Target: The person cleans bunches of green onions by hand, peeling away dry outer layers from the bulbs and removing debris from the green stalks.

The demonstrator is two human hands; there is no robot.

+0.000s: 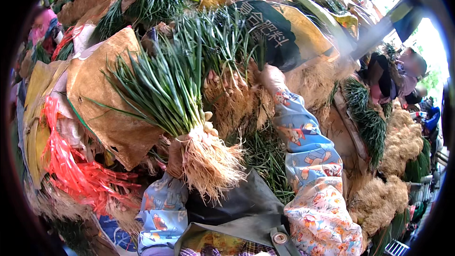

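In my left hand, at the lower middle, is a bunch of green-leaved allium plants. Its pale bulbs and long, stringy roots hang over my dark apron, and its leaves fan towards the upper left. My fingers are mostly hidden behind the roots. My right hand reaches forward to a second pile of the same plants, with reddish bulbs and brown roots. Its fingers are partly hidden among the leaves and stems, so its grasp is unclear. Both forearms wear blue patterned sleeves.
A brown sack lies left of the bunch, with red plastic strips beside it. A dark printed sack is beyond my right hand. Loose green leaves lie between my arms. More bundles and people are at the right; another person is far left.
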